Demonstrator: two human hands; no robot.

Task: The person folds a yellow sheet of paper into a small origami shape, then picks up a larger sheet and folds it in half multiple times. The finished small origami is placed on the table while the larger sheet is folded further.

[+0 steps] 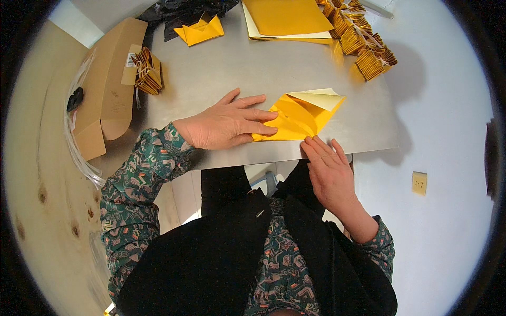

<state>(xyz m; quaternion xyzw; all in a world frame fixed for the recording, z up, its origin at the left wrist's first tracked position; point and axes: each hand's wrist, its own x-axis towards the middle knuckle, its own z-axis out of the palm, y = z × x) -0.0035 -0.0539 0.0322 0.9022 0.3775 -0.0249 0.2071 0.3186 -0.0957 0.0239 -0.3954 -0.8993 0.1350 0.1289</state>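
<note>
A gold paper sheet (303, 113), partly folded with a pale underside flap showing at its upper right, lies on the grey table (221, 73) near its front edge. My left hand (226, 124) lies flat with fingers spread, its fingertips pressing on the sheet's left part. My right hand (329, 171) rests at the table's front edge, fingers together and extended, its tips touching the sheet's lower right corner. Neither hand grips anything.
A stack of flat gold sheets (287, 18) lies at the back. Bundles of folded gold pieces (363, 45) are heaped at the back right; another bundle (147, 71) rests against a cardboard box (108, 84). One folded gold piece (200, 31) sits by a black bag (182, 10).
</note>
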